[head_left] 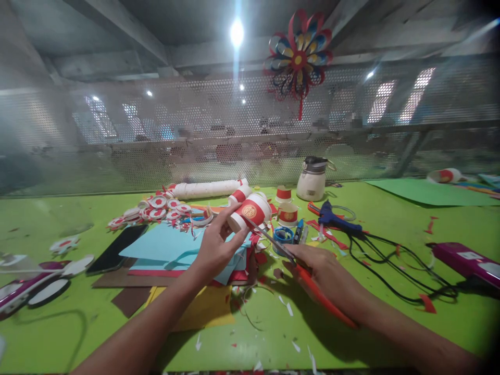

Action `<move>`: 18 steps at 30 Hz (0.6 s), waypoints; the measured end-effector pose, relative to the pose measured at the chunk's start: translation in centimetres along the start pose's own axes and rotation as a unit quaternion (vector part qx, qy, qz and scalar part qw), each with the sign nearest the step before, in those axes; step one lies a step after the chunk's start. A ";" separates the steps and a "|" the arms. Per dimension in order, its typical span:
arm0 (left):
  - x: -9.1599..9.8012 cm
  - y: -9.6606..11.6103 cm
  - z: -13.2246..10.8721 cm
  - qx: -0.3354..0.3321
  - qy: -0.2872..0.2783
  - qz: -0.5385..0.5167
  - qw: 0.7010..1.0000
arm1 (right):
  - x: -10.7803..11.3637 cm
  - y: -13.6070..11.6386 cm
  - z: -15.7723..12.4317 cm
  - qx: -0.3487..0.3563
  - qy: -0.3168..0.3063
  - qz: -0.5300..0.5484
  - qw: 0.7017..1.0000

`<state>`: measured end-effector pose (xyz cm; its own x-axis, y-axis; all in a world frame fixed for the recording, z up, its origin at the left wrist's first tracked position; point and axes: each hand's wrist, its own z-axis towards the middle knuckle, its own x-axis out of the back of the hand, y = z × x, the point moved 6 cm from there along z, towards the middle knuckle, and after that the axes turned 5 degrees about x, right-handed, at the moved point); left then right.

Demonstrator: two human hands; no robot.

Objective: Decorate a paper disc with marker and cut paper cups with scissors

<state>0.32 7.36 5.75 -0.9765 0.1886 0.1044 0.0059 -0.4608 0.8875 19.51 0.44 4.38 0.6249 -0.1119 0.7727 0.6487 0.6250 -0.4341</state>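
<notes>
My left hand point(219, 239) grips a red and white paper cup point(252, 209) with a gold emblem, tilted on its side above the papers. In my right hand point(318, 265) is a pair of scissors point(318, 294) with orange handles, its blades pointing up and left to the cup's lower edge. Whether the blades have cut into the cup I cannot tell. Below the left hand lies a stack of light blue paper sheets point(164, 245). Just beyond the scissors sits a blue roll of tape point(284, 237), with pens point(299, 231) beside it.
Cut cup pieces point(156, 208) are heaped at the back left, near a black phone point(117, 249). A blue glue gun point(339, 221) with trailing cable, a white bottle point(311, 182) and a purple power strip point(469, 263) stand or lie rightward. Paper scraps litter the green table point(269, 354).
</notes>
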 end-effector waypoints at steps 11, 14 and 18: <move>-0.1 0.0 -0.1 0.027 0.018 0.012 0.999 | -0.1 -0.5 -0.3 -0.031 -0.008 0.044 0.999; -0.1 0.0 0.0 0.030 0.018 0.006 0.999 | -0.2 -0.6 -0.3 -0.029 -0.009 0.035 0.999; 0.1 -0.5 0.0 0.063 0.015 -0.017 0.998 | -0.4 -0.5 -0.3 -0.020 -0.011 0.027 0.999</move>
<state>0.21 7.63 5.36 -0.9827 0.1751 0.0609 -0.0027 -0.3419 0.9397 19.04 -0.09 4.16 0.6508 -0.0619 0.7567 0.6312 0.5981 -0.4939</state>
